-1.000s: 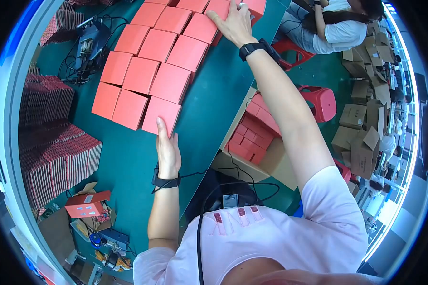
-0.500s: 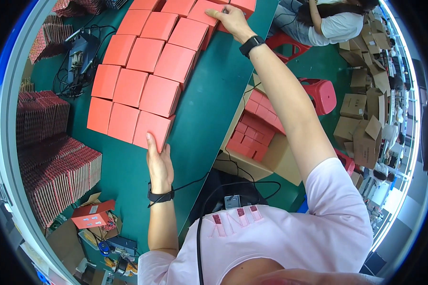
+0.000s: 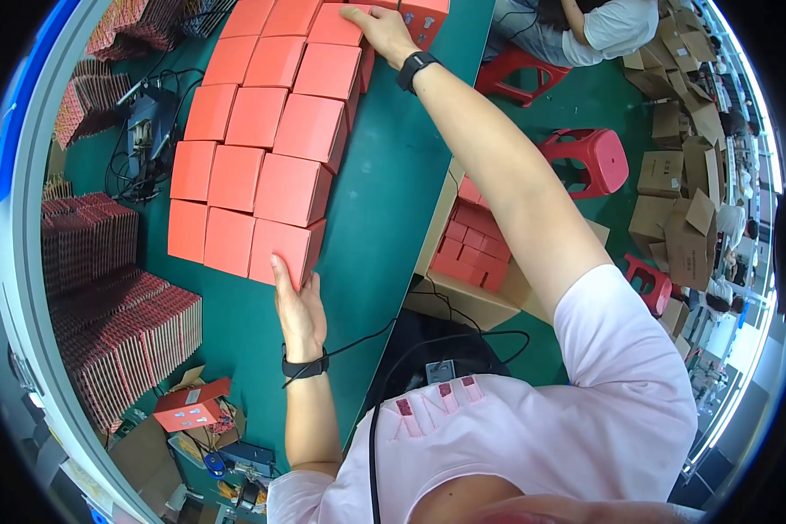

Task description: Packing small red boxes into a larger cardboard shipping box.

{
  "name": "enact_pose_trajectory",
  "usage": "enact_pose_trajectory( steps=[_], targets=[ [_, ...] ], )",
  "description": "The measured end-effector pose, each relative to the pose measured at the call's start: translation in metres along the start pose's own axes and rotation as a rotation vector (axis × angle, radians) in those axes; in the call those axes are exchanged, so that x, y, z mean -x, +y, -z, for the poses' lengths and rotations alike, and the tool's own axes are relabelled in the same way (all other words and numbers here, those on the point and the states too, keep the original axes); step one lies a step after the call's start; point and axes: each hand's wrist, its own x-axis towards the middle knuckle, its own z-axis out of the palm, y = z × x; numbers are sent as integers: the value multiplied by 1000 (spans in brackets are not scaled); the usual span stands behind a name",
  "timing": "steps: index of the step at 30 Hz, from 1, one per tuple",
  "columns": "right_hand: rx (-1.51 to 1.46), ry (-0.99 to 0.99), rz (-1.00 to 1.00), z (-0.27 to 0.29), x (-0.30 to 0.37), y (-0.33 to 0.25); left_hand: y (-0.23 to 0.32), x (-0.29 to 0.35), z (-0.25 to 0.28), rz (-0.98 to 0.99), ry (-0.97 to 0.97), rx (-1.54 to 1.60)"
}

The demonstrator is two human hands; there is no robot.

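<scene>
Several red boxes [image 3: 258,113] stand close together in rows on the green table [image 3: 380,166]. My left hand [image 3: 301,310] grips the near end box [image 3: 288,249] of the right-hand row, thumb on its top and fingers against its side. At the far end of that row, my right hand [image 3: 384,35] holds another red box [image 3: 334,24], its thumb over the top; the other fingers are partly hidden. Beyond this hand, a red box [image 3: 424,19] shows a side with small pale marks. Both wrists wear black bands.
Stacks of thin red-edged pieces [image 3: 140,341] line the table's left side, near a dark device [image 3: 148,127] with cables. An open carton [image 3: 463,297] of red boxes stands at right. Red stools [image 3: 589,162], a seated person [image 3: 616,35] and brown cartons [image 3: 664,175] are farther right.
My right hand has moved left together with the far end of the right-hand row. My left hand keeps its grip on the near box. The whole view has shifted slightly.
</scene>
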Motion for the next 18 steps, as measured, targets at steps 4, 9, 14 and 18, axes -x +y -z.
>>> enact_pose_trajectory(
  steps=[4,9,14,18],
  targets=[
    [-532,-232,82,14,24,3,-1,6,4,-34,30,8],
    [-306,-198,36,34,85,-11,4,8,12,-36,75,0],
    [-496,-263,52,87,129,44,1,24,41,40,93,-69],
    [-217,29,28,176,260,53,-6,72,51,72,-67,-150]
  ],
)
